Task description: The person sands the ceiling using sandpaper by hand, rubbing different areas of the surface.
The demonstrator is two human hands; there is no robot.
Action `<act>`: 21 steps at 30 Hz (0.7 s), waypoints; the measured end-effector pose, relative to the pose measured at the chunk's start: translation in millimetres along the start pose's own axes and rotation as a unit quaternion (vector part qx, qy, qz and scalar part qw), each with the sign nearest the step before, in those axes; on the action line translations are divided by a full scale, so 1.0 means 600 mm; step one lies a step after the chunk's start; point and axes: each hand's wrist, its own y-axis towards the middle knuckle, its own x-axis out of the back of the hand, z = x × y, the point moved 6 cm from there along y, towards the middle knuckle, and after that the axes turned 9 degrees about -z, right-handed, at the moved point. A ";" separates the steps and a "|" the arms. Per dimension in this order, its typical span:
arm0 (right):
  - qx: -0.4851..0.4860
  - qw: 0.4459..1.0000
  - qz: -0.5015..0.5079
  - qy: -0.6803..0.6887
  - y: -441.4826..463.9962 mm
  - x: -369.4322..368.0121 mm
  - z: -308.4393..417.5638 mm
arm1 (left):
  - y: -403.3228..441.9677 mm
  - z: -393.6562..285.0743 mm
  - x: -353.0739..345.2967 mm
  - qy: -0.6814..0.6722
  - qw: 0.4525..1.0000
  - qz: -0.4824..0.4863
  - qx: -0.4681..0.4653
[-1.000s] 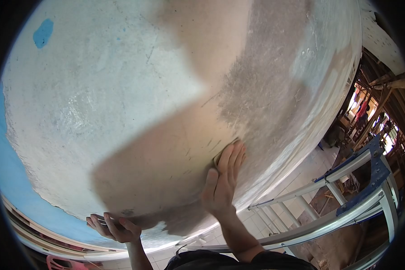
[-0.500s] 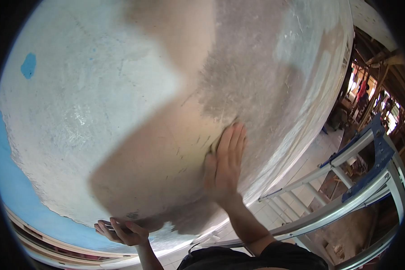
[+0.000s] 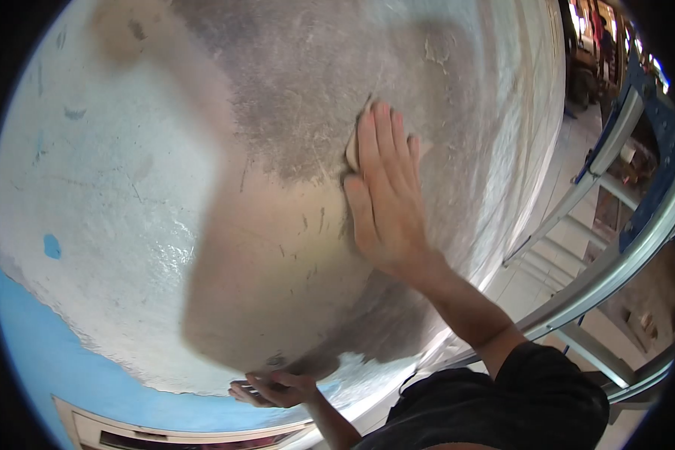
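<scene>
A large curved surface (image 3: 150, 150), off-white with a scuffed grey-brown patch, fills most of the view. My right hand (image 3: 390, 191) presses flat against it near the patch. Under its fingers lies a thin tan sheet that looks like sandpaper (image 3: 352, 150); only its edges show. Lower down, my left hand (image 3: 274, 390) is at the surface's bottom edge, palm turned upward and fingers stretched out and loosely bent. Nothing can be made out in it. My shadow falls across the surface between both hands.
A metal ladder (image 3: 607, 281) with blue fittings stands close on the right, above a tiled floor (image 3: 570, 172). Bright blue paint (image 3: 34, 337) borders the pale area at lower left. Farther back at upper right are clutter and what looks like a person (image 3: 606, 41).
My right hand has slid upward over the scuffed patch. The view has turned, so my left hand appears farther right and the ladder nearer the right edge.
</scene>
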 end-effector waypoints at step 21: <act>0.013 0.999 0.044 0.001 -0.085 -0.005 0.029 | 0.000 -0.002 0.000 0.005 1.000 0.004 0.001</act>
